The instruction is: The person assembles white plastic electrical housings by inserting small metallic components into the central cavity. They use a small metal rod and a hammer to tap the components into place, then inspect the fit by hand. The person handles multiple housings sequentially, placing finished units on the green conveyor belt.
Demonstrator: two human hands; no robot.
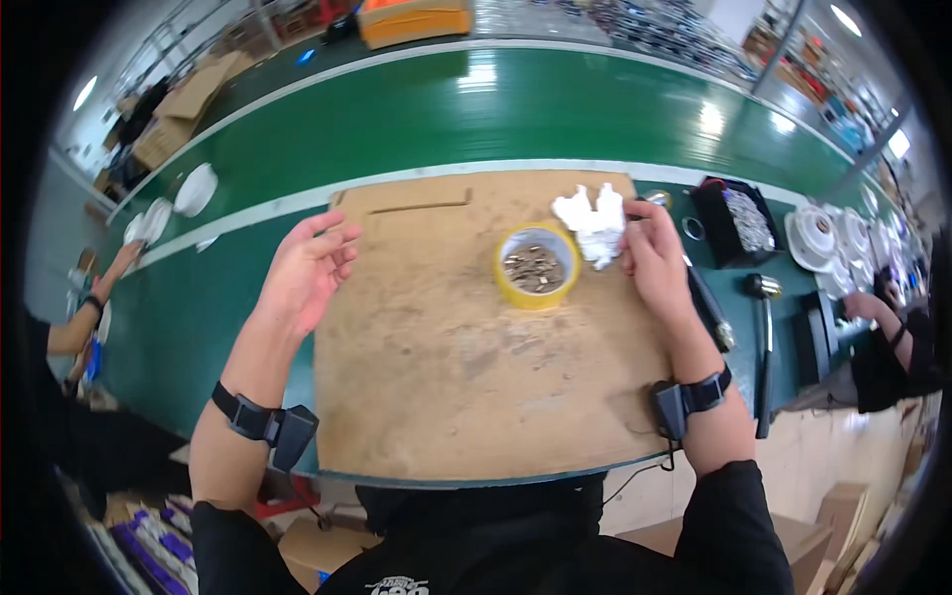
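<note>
My left hand (309,273) is raised over the left edge of a cardboard sheet (426,367). Its palm faces inward, and the loosely bent fingers hold nothing. On the right, my right hand (656,263) is beside a crumpled white tissue (598,226), its fingers loosely curved and apart; whether it touches the tissue I cannot tell. Between the hands, a roll of yellow tape (508,289) lies flat, with many small metal pieces (534,269) inside its ring. A thin bent metal rod (421,207), like a hex key, rests at the sheet's far left.
Right of the sheet are a black-handled tool (708,305), a hammer (764,342) and a black bin (716,233) of small metal parts. White round parts (813,238) stand beyond. A green conveyor (426,104) runs behind. Other people's hands (126,258) work at both sides.
</note>
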